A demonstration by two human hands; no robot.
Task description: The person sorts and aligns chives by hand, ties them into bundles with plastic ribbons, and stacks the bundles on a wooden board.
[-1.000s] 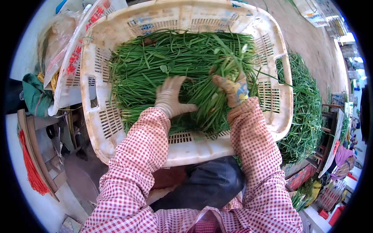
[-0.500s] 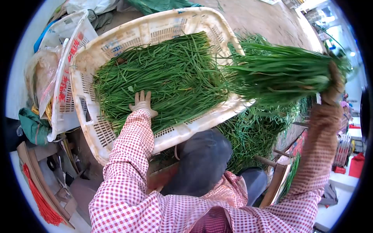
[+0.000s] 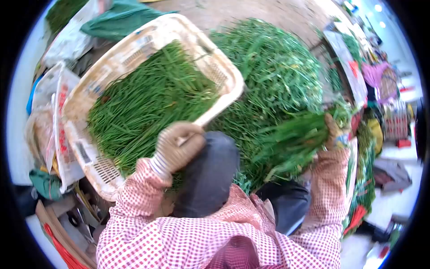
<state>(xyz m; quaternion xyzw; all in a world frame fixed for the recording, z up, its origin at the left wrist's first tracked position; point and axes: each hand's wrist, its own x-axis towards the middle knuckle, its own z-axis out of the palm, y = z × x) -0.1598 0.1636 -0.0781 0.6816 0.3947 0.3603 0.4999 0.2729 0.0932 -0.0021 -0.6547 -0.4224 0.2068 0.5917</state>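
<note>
My right hand [image 3: 335, 134], in a patterned glove, grips a bunch of long green leafy stalks [image 3: 293, 141] at its pale end; the leaves point left over a big heap of loose greens [image 3: 273, 71]. My left hand [image 3: 177, 145], in a striped, dirty light glove, is near the basket's near right edge, beside my knee. Its fingers are curled, with thumb and fingertips close together; whether anything thin is between them is too blurred to tell. The dirty white plastic basket [image 3: 230, 85] holds a layer of green stalks [image 3: 148, 96], tilted on the left.
Plastic bags [image 3: 74, 42] and a green sack [image 3: 123, 20] lie behind the basket. Red strings [image 3: 60, 249] hang at the lower left. Along the right are a low bench [image 3: 345, 65], a yellow bag [image 3: 375, 134] and a dark grey cloth [image 3: 394, 175].
The view has turned right. My right hand lifted the bunch out of the basket and lowered it beside the heap. My left hand left the stalks and its fingers curled.
</note>
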